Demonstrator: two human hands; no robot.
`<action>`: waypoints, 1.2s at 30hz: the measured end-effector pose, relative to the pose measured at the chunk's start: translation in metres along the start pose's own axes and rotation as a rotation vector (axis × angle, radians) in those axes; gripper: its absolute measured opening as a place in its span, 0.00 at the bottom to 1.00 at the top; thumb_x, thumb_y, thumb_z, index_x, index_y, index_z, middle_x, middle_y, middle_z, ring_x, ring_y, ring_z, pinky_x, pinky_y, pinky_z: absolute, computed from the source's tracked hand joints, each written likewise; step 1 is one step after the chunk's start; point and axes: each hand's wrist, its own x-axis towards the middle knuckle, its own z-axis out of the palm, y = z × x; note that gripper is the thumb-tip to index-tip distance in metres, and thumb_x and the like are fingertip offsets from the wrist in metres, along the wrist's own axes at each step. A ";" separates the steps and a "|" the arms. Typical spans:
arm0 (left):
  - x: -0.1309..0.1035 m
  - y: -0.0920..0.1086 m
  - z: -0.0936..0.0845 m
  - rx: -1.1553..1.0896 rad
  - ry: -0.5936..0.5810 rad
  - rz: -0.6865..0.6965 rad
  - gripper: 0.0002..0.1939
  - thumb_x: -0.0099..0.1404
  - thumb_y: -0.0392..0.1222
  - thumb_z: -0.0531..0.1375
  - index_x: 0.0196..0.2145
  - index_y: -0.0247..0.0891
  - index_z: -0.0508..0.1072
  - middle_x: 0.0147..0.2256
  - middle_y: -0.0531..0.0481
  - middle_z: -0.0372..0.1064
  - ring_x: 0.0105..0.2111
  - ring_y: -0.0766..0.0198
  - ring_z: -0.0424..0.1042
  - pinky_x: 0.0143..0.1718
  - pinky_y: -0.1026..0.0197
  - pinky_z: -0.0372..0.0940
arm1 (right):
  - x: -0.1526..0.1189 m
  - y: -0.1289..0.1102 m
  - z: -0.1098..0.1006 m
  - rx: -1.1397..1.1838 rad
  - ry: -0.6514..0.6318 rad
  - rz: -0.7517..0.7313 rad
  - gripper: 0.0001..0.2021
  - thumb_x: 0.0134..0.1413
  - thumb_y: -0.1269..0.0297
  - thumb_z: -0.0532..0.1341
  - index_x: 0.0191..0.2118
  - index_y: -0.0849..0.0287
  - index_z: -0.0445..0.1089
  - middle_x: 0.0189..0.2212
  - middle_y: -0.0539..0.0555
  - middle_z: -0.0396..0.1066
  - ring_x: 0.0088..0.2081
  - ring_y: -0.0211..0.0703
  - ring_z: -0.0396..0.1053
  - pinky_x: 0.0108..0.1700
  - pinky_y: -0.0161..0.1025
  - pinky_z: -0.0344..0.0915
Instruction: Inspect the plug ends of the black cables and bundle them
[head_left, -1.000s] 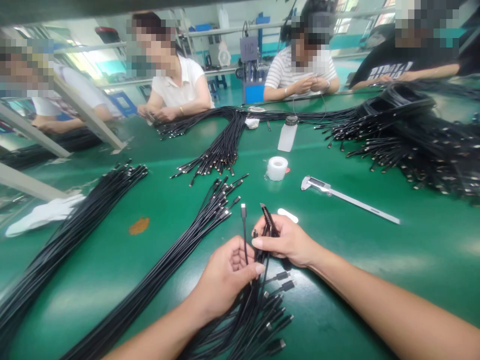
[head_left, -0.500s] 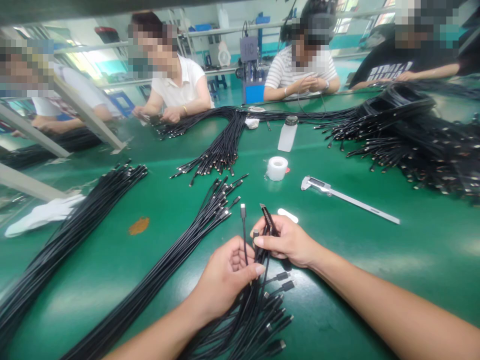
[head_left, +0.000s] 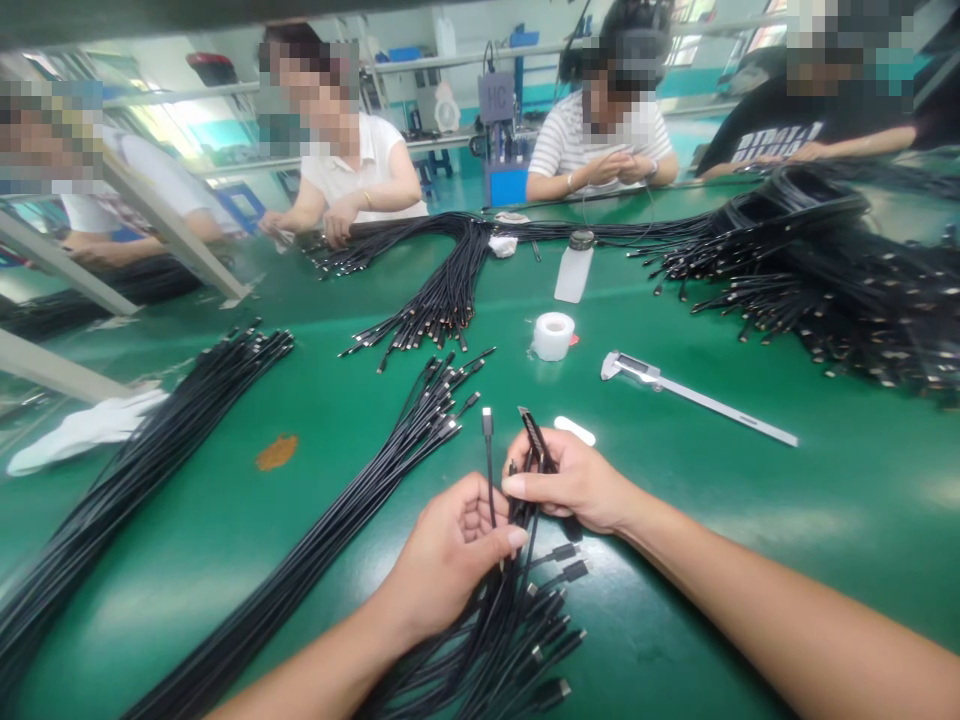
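Observation:
My left hand (head_left: 457, 550) is closed around black USB cables; one cable (head_left: 490, 460) stands up out of it, its metal plug (head_left: 487, 418) on top. Just right of it, my right hand (head_left: 574, 480) grips a black utility knife (head_left: 533, 432), blade tip pointing up and away. The right thumb and fingers also pinch a second cable end (head_left: 513, 472), partly hidden by the fingertips. Below both hands, a loose bunch of cables (head_left: 517, 640) spreads toward me, several plugs pointing right.
Cable bundles (head_left: 322, 530) lie to the left, beside a white glove (head_left: 90, 430). Ahead are a tape roll (head_left: 553, 337), a white bottle (head_left: 574, 270) and a digital caliper (head_left: 697, 398). A large cable heap (head_left: 825, 270) fills the right back. Co-workers sit across the green table (head_left: 720, 580).
The cable end at my right fingertips has turned and now shows a narrower side. My hands have barely moved. Across the table, a co-worker's hand has shifted over the cables.

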 end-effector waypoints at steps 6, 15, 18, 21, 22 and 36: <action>0.000 0.000 0.000 -0.001 -0.010 -0.004 0.16 0.57 0.45 0.68 0.31 0.35 0.65 0.27 0.53 0.68 0.28 0.70 0.67 0.32 0.67 0.61 | 0.001 0.000 0.000 -0.023 0.020 -0.002 0.17 0.46 0.60 0.73 0.33 0.60 0.65 0.20 0.44 0.63 0.16 0.26 0.52 0.15 0.25 0.49; 0.001 0.002 0.000 0.006 -0.013 -0.012 0.15 0.57 0.44 0.68 0.31 0.35 0.66 0.27 0.54 0.67 0.29 0.69 0.67 0.33 0.66 0.62 | 0.001 -0.001 0.002 -0.021 0.033 -0.002 0.18 0.45 0.59 0.73 0.32 0.60 0.63 0.18 0.42 0.61 0.15 0.26 0.51 0.15 0.25 0.48; 0.001 0.002 0.000 0.011 -0.022 -0.012 0.15 0.57 0.45 0.68 0.32 0.35 0.66 0.27 0.54 0.67 0.29 0.69 0.67 0.34 0.66 0.62 | 0.002 -0.002 0.002 -0.026 0.036 -0.003 0.18 0.44 0.59 0.73 0.31 0.60 0.63 0.18 0.42 0.60 0.15 0.26 0.51 0.15 0.25 0.49; 0.000 0.002 -0.001 0.034 -0.022 -0.005 0.16 0.59 0.48 0.67 0.32 0.35 0.66 0.28 0.54 0.66 0.29 0.69 0.67 0.33 0.66 0.62 | 0.001 -0.001 0.002 -0.011 0.029 -0.004 0.19 0.45 0.59 0.73 0.32 0.60 0.62 0.18 0.42 0.61 0.15 0.25 0.51 0.15 0.25 0.49; 0.000 0.001 -0.001 0.051 -0.022 0.004 0.16 0.62 0.50 0.64 0.31 0.35 0.66 0.28 0.54 0.66 0.29 0.68 0.67 0.33 0.66 0.62 | 0.001 -0.001 0.002 0.000 0.026 -0.003 0.19 0.45 0.59 0.73 0.32 0.60 0.62 0.19 0.43 0.61 0.15 0.25 0.51 0.14 0.25 0.48; 0.003 0.002 -0.006 0.250 -0.077 0.056 0.20 0.70 0.55 0.53 0.29 0.36 0.70 0.27 0.52 0.69 0.28 0.66 0.68 0.33 0.66 0.62 | 0.002 -0.004 0.003 0.121 0.129 0.024 0.20 0.47 0.52 0.71 0.38 0.59 0.66 0.26 0.46 0.66 0.16 0.23 0.52 0.14 0.23 0.44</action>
